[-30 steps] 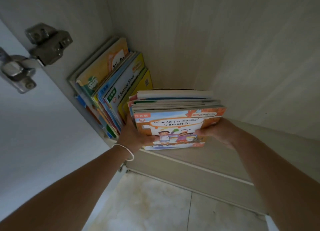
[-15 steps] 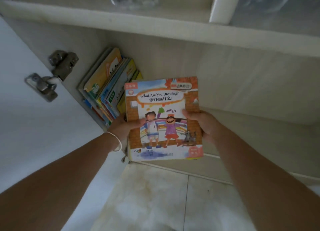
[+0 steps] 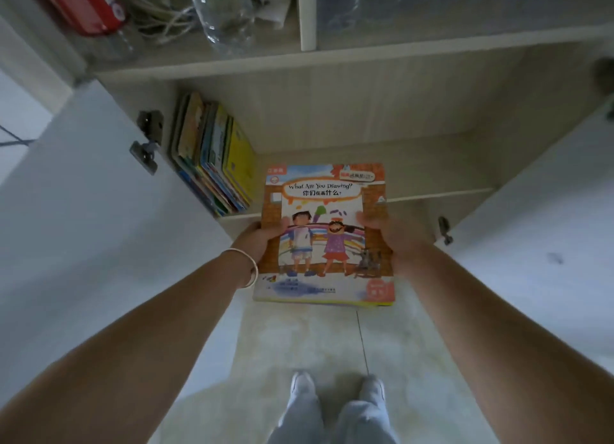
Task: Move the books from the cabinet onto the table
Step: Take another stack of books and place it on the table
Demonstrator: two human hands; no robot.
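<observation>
Your left hand (image 3: 257, 239) and right hand (image 3: 390, 236) grip the stack of books (image 3: 324, 241) by its side edges, thumbs curled over the top cover, holding it above the floor just near of the open cabinet (image 3: 365, 118), where more books (image 3: 212, 154) lean at its left wall.

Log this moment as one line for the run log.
stage: carrying | left hand and right hand: grip book stack | stack: outside cabinet | remaining books: inside, left wall

The cabinet's (image 3: 382, 111) lower compartment is occupied only at its left wall by upright books (image 3: 212, 154); its middle and right are left open between the two open doors (image 3: 83, 211).
</observation>
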